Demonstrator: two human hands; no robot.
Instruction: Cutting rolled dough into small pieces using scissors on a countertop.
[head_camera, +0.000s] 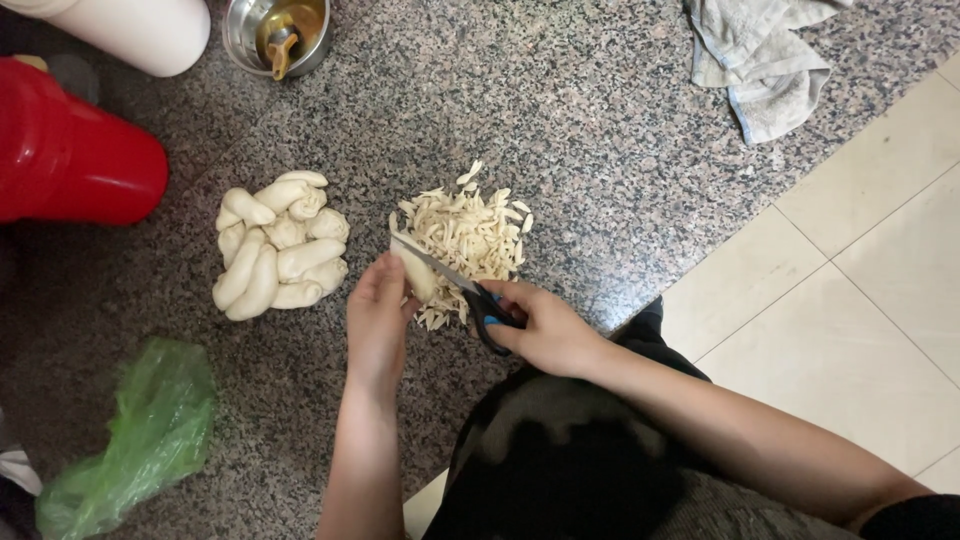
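Now the left hand (378, 318) has its grip clenched around a pale dough roll (419, 276), while the right hand (545, 330) grips black scissors (462, 286), blades across the roll. Just beyond lies a pile of cut dough strips (468, 237) on the granite surface (600, 150); uncut dough rolls (279, 245) sit left.

Speckled granite counter (620, 160) carries a cut strip pile (470, 235) just beyond the left hand (378, 322), dough rolls (280, 245) to its left, a crumpled cloth (760, 60) far right
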